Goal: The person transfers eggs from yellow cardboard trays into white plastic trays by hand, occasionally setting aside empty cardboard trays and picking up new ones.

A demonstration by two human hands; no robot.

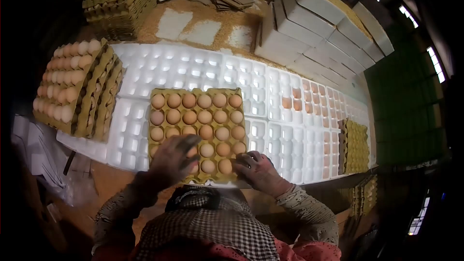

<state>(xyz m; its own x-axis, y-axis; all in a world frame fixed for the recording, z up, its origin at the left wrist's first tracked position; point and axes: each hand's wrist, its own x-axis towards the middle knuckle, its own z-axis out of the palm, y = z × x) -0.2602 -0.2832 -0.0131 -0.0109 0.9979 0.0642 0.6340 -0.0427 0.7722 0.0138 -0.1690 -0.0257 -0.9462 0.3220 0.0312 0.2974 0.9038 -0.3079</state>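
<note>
White foam trays [285, 135] lay beneath a cardboard tray [213, 124]; over its near-left part arched the left hand [169, 159], finger and thumb apart, the right hand [261, 171] curled at its near-right corner; whether either was clamped on the eggs [207, 150], I could not tell

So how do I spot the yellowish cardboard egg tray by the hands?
Find the long spread of white foam trays. Near its front edge lies a squarish yellowish cardboard egg tray holding brown eggs. Unlike the yellowish cardboard egg stack left of it, it has the left hand and right hand at it.
</note>
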